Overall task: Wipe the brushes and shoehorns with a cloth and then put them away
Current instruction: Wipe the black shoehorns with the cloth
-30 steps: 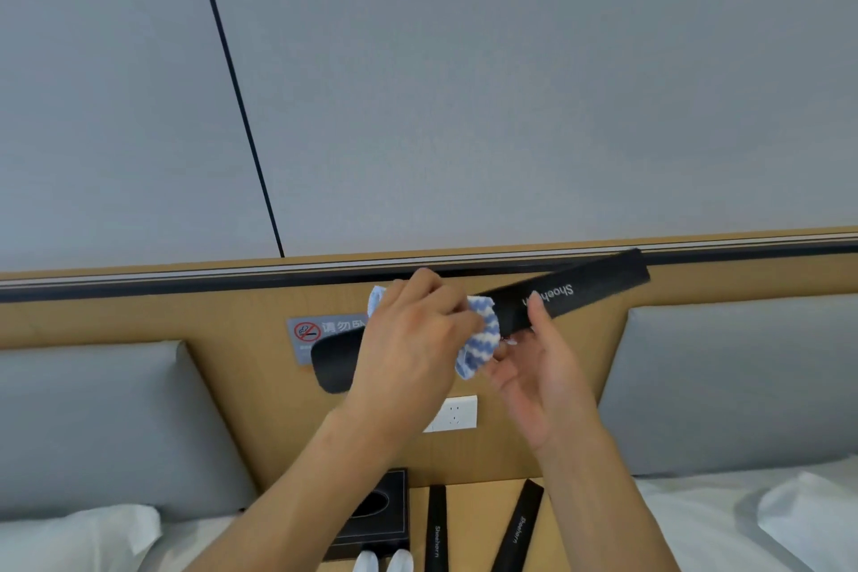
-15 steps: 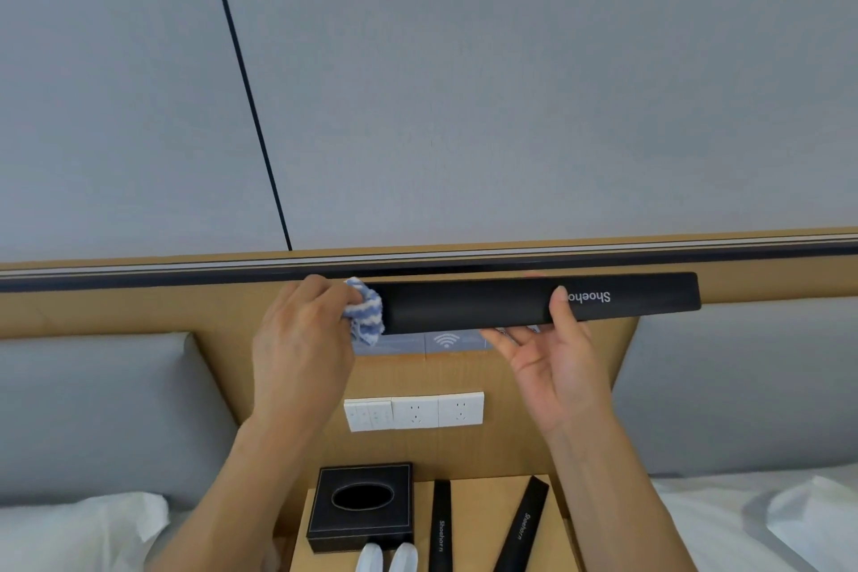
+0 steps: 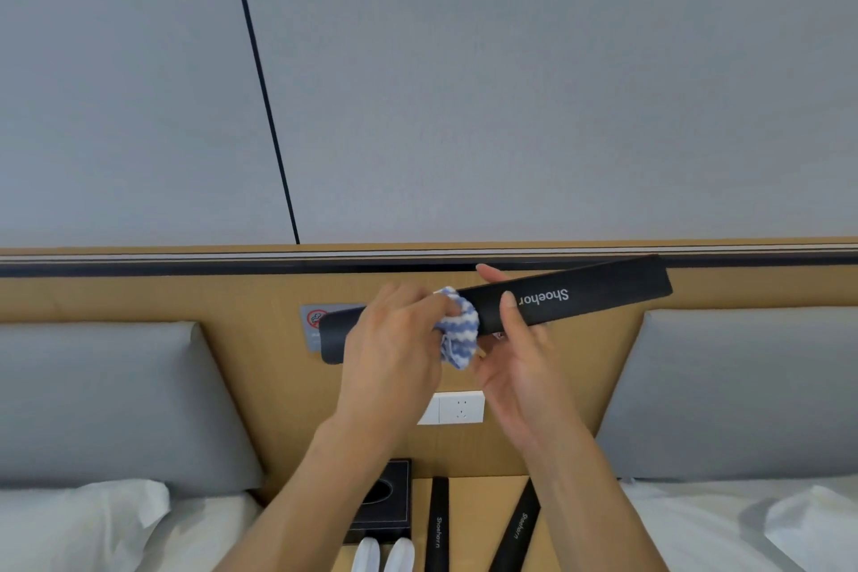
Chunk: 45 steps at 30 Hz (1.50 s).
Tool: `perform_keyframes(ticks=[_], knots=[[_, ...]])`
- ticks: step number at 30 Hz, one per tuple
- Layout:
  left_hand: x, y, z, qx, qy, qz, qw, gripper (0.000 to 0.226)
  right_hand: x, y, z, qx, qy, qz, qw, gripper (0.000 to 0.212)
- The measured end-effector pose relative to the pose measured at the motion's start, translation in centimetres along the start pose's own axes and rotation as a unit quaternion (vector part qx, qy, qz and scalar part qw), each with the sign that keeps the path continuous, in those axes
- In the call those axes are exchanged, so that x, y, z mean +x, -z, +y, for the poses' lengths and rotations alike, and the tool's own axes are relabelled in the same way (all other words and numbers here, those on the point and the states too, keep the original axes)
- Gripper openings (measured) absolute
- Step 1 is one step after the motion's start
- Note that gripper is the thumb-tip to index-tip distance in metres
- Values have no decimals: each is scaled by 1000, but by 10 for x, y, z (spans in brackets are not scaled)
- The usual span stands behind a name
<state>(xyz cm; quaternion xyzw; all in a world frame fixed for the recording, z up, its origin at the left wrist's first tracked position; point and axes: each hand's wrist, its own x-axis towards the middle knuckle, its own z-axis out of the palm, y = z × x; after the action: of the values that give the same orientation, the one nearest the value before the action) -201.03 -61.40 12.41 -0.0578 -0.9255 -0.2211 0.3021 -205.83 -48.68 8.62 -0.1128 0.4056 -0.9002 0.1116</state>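
Now we hold the shoehorn (image 3: pixel 603 293) up before the headboard, our right hand (image 3: pixel 520 362) pinching it near its lettering, while our left hand (image 3: pixel 394 353) is closed on the cloth (image 3: pixel 459 325) at its middle. We should press firmly and wipe along its whole length, keeping the right-hand pinch steady.

A single head-worn wide-angle view looked forward at the wall (image 3: pixel 510 84) toward 12 o'clock, close above the table (image 3: pixel 478 511) at 6 o'clock
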Motion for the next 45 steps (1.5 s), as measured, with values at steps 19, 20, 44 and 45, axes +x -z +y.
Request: perform_keyframes(ticks=[19,20,44,45], knots=[[-7,7,-1,-44,-18,50,998,23,-12,23,1,-134,71,48,987,43],[-8,7,0,-38,-21,59,997,23,-13,22,4,-130,65,52,988,45],[-12,0,-17,55,-101,70,991,36,-22,25,-8,77,28,102,991,31],[-13,2,-26,55,-96,69,991,36,-22,28,-11,80,30,106,991,29]])
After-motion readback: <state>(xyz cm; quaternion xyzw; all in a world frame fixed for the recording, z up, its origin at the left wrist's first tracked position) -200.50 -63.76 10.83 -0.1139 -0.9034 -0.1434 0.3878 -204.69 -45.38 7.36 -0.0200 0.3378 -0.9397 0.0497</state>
